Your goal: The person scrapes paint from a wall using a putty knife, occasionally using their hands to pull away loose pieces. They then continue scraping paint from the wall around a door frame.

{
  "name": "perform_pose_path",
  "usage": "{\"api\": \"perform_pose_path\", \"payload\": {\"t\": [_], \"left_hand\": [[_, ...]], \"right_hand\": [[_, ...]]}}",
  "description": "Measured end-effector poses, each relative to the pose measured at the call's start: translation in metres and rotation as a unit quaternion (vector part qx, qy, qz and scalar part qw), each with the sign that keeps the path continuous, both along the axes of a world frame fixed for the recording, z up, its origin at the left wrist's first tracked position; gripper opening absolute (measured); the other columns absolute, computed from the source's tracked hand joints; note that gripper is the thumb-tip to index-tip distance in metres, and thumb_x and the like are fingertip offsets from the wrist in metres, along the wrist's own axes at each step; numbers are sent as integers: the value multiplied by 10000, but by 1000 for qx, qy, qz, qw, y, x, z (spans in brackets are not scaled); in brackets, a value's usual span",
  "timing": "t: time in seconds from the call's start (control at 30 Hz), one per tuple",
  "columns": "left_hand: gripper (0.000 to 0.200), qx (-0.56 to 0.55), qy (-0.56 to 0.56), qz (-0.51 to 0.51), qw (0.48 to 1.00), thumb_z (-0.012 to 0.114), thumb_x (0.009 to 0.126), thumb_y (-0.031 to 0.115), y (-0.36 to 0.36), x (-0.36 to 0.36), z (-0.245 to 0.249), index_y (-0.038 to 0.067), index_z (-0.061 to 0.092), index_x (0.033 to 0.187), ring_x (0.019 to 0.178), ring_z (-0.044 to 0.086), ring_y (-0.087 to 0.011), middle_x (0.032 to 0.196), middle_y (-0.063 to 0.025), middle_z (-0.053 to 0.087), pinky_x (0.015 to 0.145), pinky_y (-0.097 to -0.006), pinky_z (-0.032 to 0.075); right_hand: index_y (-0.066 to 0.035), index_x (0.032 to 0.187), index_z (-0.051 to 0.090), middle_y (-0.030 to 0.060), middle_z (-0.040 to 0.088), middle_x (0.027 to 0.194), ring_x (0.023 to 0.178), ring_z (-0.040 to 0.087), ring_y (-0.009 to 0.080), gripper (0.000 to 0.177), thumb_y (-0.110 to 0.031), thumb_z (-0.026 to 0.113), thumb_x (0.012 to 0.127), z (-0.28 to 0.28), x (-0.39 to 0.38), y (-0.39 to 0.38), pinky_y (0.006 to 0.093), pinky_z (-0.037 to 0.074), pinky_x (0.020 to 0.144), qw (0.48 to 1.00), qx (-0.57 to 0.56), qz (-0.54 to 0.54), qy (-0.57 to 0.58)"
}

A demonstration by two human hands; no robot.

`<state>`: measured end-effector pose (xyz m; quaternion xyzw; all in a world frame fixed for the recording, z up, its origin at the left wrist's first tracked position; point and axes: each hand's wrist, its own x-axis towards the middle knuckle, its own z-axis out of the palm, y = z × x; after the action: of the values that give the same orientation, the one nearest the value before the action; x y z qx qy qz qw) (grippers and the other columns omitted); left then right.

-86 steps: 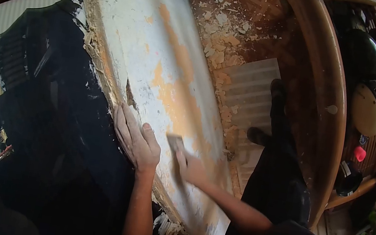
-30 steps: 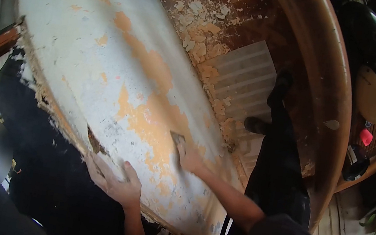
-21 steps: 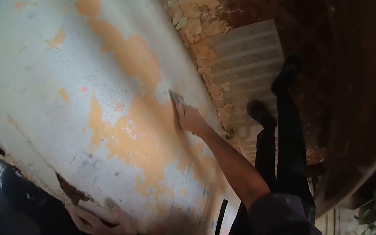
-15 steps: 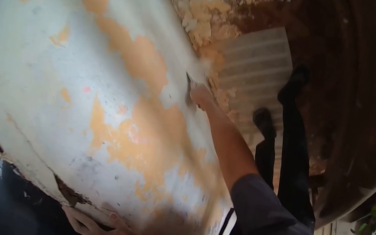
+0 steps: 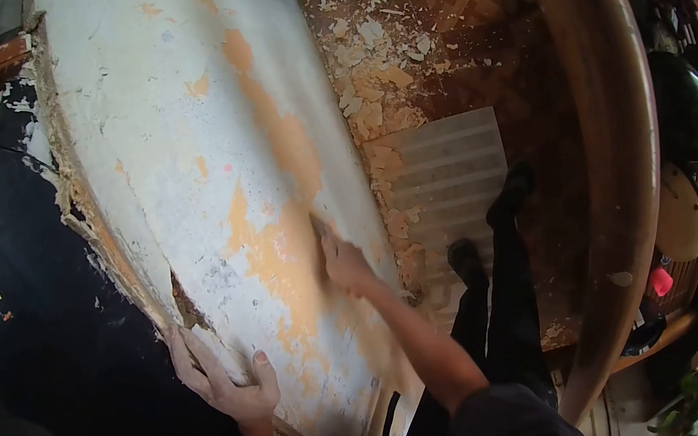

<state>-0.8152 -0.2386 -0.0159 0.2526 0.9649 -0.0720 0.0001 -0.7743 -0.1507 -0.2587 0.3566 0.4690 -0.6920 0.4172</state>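
A large curved white panel (image 5: 130, 133) with bare orange patches fills the left and middle. My right hand (image 5: 345, 266) is closed around a small thin-bladed scraper (image 5: 318, 226), whose blade lies at the surface by an orange patch. Lower down, my left hand (image 5: 226, 388) holds the panel's broken lower-left rim, fingers spread along the edge and thumb raised near the surface. A dark gap (image 5: 186, 306) in the panel shows just above that hand.
Paint flakes (image 5: 367, 62) and a pale striped sheet (image 5: 447, 165) lie on the tiled floor beside the panel. My feet (image 5: 512, 191) are by the sheet. A curved brown rim (image 5: 629, 193), helmets (image 5: 685, 217) and plants (image 5: 693, 410) are at the right.
The view has shifted, showing more at the left and right. My right hand and the scraper have moved down along the panel, onto the orange area. My left hand is still at the rim.
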Motion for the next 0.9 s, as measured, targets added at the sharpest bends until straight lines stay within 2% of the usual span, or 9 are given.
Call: {"api": "perform_pose_path", "payload": {"t": [0.07,0.17,0.27,0.37,0.4,0.43,0.5,0.73,0.9], "left_hand": [[758,10,-16,3,1000,546,867,384,0,-1,3,-76,311,1422,1322,319,-435,1429,-290,307,1079,-517,280],[869,9,-13,42,999,519,824,513,2,1,1,-88,313,1418,1317,308,-459,1414,-309,300,1055,-567,295],[782,41,-23,17,999,470,881,453,-5,-1,-3,-58,283,1442,1336,295,-448,1433,-310,270,1046,-575,301],[797,26,-2,-2,1000,446,883,482,-8,-5,-8,-52,273,1447,1330,302,-445,1423,-310,273,1037,-577,312],[800,43,-1,-6,999,443,882,486,-9,-3,-7,-48,268,1451,1326,305,-447,1422,-311,273,1036,-576,312],[776,32,-9,30,999,485,864,426,-9,1,-4,-56,288,1439,1317,309,-460,1424,-311,278,1046,-576,298],[777,32,-19,17,999,507,840,409,-12,3,3,-71,314,1420,1304,321,-470,1416,-317,294,1044,-576,303],[725,88,16,-32,996,664,727,302,-11,0,3,-66,451,1314,1247,394,-442,1335,-258,432,1034,-523,336],[714,155,34,-48,986,717,690,321,-10,-2,7,-44,501,1263,1220,436,-392,1285,-223,481,1029,-481,360]], "right_hand": [[-48,1177,517,143,530,632,412,452,224,531,-470,247,998,-42,-18,7,390,359,373,1000,-12,-4,-13],[-24,1074,549,127,498,636,428,427,207,501,-434,271,1005,-94,-37,8,388,337,377,999,-5,-16,-48],[-43,1017,553,91,470,632,451,431,205,457,-421,296,1007,-164,-59,-13,386,328,379,993,69,-8,-94],[-62,1054,543,100,487,618,403,401,203,381,-369,325,998,-239,-50,-18,378,320,354,990,-34,-97,-92],[-69,1072,539,102,493,616,387,385,198,322,-318,352,991,-225,-52,-4,374,317,345,976,-71,-113,-170],[-29,1149,518,145,570,751,565,519,241,290,-196,455,919,-226,-45,1,395,418,453,997,-4,-23,-67],[9,1258,475,191,647,884,746,651,293,432,-44,566,839,-239,8,-20,423,519,567,990,91,83,65],[-41,1358,394,163,512,1165,1035,509,258,512,-93,570,880,-103,138,23,388,387,837,988,-1,-39,147],[-76,1429,336,143,415,1366,1242,407,234,573,-128,573,910,-45,156,44,363,292,1031,962,-63,-124,237]]}}
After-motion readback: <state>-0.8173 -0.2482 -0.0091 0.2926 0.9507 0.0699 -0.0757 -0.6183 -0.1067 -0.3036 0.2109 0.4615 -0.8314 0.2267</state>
